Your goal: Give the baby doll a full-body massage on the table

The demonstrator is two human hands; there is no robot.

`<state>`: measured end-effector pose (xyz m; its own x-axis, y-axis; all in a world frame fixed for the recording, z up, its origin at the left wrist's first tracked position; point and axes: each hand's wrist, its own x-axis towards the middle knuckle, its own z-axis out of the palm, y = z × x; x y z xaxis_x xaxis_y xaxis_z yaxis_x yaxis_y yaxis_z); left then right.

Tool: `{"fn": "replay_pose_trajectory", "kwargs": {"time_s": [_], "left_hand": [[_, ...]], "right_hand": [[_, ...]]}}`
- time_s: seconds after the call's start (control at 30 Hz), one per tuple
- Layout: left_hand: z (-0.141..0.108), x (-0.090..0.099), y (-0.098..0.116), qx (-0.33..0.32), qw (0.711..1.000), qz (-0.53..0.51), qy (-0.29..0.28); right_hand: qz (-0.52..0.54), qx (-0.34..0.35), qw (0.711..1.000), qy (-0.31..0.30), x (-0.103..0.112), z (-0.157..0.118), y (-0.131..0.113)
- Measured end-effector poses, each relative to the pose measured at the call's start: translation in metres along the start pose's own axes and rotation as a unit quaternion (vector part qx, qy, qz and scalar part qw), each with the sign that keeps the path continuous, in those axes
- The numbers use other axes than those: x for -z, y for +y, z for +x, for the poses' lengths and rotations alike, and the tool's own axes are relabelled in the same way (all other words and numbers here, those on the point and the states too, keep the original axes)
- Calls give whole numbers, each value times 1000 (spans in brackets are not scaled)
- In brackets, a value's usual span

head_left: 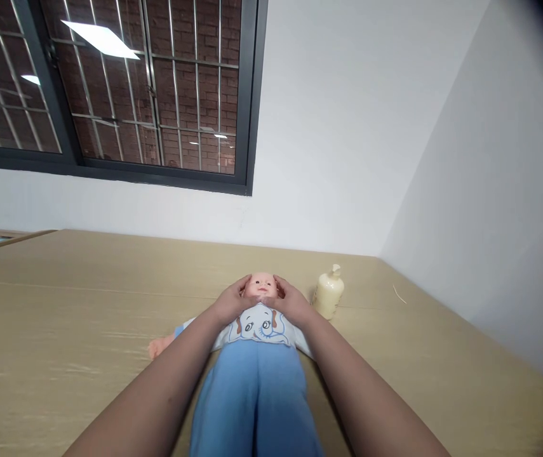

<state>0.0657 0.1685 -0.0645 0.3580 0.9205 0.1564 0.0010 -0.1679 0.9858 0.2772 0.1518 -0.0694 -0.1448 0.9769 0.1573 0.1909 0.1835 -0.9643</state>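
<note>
A baby doll (262, 289) lies on its back, face up, its head toward the wall and its legs toward me. It wears a white top (258, 327) with an elephant face on it and light blue trousers (252, 387). My left hand (232, 304) is curved round one side of the doll's head, and my right hand (294, 304) round the other. Both thumbs meet below the chin, over the neck. One doll hand (157, 346) shows beyond my left forearm; the other is hidden. To the right of my right hand stands a pale yellow pump bottle (329, 296).
The doll and bottle rest on a wide tan surface (85, 343) that reaches the white wall (338, 127). A thin pale strip (399, 294) lies at the right. Above the surface on the left is a dark-framed window (247, 114) with metal bars.
</note>
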Motion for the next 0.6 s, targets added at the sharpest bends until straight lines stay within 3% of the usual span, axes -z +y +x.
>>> {"fn": "replay_pose_trajectory", "kwargs": {"time_s": [0.3, 0.6], "left_hand": [[-1, 0, 2, -3, 999, -34, -22], [4, 8, -9, 39, 984, -166, -49]], "right_hand": [[-20, 1, 1000, 1, 2, 2, 2], [83, -5, 996, -38, 13, 4, 7]]}}
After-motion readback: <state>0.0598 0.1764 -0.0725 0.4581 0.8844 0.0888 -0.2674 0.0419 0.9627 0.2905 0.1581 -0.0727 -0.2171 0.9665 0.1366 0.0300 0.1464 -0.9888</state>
